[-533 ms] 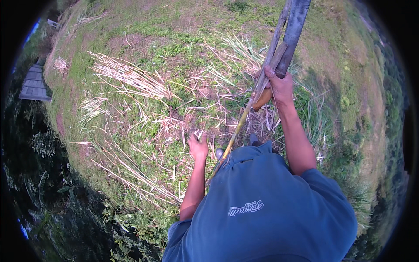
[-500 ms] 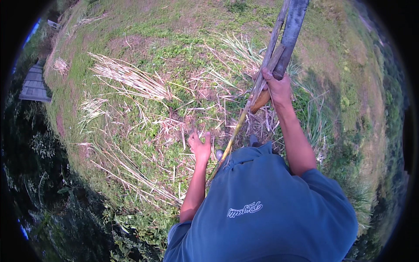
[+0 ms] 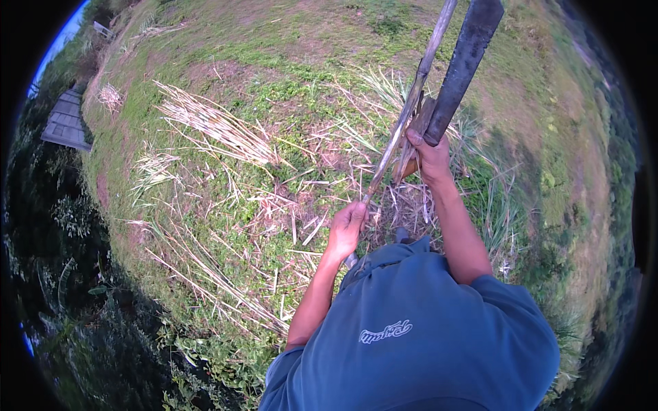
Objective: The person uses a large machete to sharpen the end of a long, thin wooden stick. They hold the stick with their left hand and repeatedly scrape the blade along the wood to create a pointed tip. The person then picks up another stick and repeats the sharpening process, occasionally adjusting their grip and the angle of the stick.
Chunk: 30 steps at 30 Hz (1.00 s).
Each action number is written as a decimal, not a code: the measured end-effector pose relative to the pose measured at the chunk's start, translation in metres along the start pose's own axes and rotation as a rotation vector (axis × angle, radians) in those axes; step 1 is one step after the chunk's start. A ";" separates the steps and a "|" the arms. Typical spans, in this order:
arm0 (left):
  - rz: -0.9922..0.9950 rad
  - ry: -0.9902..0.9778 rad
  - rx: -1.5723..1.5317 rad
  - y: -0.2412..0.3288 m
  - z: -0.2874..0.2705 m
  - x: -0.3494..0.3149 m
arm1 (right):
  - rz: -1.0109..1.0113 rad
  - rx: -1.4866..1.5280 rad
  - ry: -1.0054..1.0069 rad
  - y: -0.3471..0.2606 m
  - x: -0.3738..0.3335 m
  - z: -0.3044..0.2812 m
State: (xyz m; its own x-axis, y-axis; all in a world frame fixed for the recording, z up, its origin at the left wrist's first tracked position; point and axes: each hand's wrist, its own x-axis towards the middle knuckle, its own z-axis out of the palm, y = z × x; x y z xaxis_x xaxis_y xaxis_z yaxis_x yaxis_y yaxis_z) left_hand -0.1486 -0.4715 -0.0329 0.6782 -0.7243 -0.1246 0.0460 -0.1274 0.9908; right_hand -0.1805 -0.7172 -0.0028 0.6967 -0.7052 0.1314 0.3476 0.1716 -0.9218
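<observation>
- Many short cut pieces (image 3: 295,219) of dry stalk lie scattered over the grassy ground (image 3: 260,41), which shows green plants and patches of brown soil.
- One bundle of pale stalks (image 3: 216,127) lies at ten o'clock; looser stalks (image 3: 223,284) lie at eight o'clock.
- The place is outdoors, in sunlight. A grey roof (image 3: 65,120) stands between nine and ten o'clock, and dark bushes (image 3: 75,308) fill the edge at eight o'clock.
- The long stalk (image 3: 411,103) runs from near the middle up toward one o'clock, left of the knife (image 3: 466,65), whose dark blade points also toward one o'clock.
- The left hand (image 3: 346,229), near the middle toward five o'clock, is now closed around the stalk; half a second earlier it was apart from it, with fingers partly spread.
- The right hand (image 3: 432,159), at two o'clock, remains closed around the knife handle. I cannot tell if it grips the stalk too.
- More of the blade's end is visible than before.
- White curved lettering is on the blue shirt (image 3: 439,363) at five o'clock.
</observation>
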 end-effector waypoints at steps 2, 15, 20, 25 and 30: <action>0.014 -0.020 0.059 -0.010 -0.007 -0.006 | -0.048 -0.040 0.122 -0.008 0.021 -0.014; -0.194 -0.357 -0.293 -0.004 0.017 -0.004 | -0.043 0.011 0.183 -0.076 0.021 -0.011; -0.123 -0.426 -0.378 0.043 0.035 0.023 | -0.061 0.110 0.000 -0.078 0.010 -0.005; -0.082 -0.335 -0.533 0.055 0.040 0.043 | 0.027 0.118 -0.106 -0.070 -0.006 0.006; -0.241 -0.269 -0.625 0.055 0.040 0.036 | 0.073 0.200 -0.166 -0.064 -0.011 0.009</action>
State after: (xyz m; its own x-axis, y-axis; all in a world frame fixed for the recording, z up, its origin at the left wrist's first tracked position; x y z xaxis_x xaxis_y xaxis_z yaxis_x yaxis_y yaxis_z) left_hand -0.1512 -0.5314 0.0147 0.3963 -0.8768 -0.2723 0.6370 0.0490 0.7693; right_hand -0.2045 -0.7144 0.0577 0.8119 -0.5665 0.1406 0.3983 0.3616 -0.8430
